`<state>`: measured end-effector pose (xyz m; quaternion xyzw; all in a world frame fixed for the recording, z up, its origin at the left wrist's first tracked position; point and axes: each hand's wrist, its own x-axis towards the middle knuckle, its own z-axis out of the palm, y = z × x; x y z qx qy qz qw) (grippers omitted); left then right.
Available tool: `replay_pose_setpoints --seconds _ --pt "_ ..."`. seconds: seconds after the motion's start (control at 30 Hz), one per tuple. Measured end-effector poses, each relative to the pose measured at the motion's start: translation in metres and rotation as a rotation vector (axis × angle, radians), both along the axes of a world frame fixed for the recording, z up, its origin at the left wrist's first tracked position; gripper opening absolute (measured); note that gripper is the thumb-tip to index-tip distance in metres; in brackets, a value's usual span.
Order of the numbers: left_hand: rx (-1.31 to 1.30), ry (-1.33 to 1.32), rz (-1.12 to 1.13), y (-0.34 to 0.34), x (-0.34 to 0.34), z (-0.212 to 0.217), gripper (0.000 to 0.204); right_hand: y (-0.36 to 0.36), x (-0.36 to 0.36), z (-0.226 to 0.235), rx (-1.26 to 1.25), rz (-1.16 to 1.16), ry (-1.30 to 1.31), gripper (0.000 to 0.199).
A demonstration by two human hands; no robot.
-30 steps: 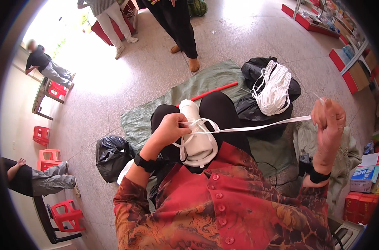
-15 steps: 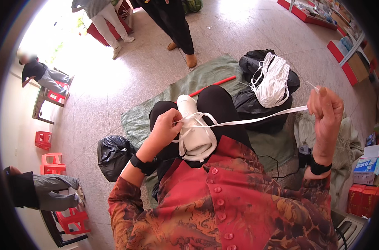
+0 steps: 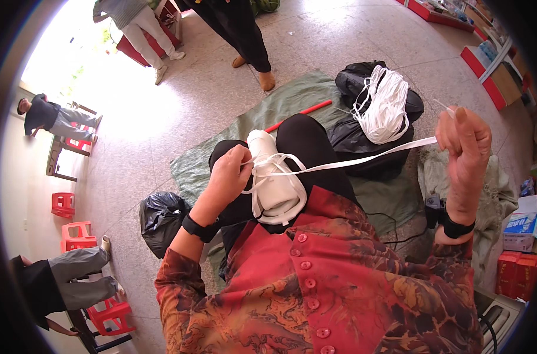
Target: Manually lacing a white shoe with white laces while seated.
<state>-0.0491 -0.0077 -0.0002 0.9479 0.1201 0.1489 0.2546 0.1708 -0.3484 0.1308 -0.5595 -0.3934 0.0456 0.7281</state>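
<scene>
A white shoe (image 3: 278,197) rests in my lap between my knees, its narrower end pointing away from me. White shoelace (image 3: 363,162) crosses its upper in loose loops and runs out taut to the right. My right hand (image 3: 462,138), raised well off to the right, grips that lace, and a thin end pokes out above the fingers. Close against the shoe's left side, my left hand (image 3: 226,177) pinches the lace with thumb and fingers. Beyond my right knee, a big bundle of white laces (image 3: 386,106) lies on a black plastic bag (image 3: 369,154).
A green sheet (image 3: 221,150) covers the floor beneath me, with a red rod (image 3: 304,115) on it. A black bag (image 3: 162,223) sits at the left. Boxes (image 3: 519,230) are stacked at right. Several people stand around; red stools (image 3: 78,236) line the left.
My right hand has risen slightly, and the lace slants up more. The left hand has shifted a little up and left at the shoe. The view has tilted slightly.
</scene>
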Motion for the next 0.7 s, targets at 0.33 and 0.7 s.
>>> replay_pose_setpoints --seconds 0.33,0.7 --pt "-0.342 0.215 0.03 0.03 0.007 -0.013 0.022 -0.004 0.015 -0.018 -0.048 -0.1 0.032 0.046" --pt "-0.368 0.294 -0.042 0.013 0.008 -0.003 0.026 -0.009 0.019 -0.023 -0.082 -0.003 0.02 0.046"
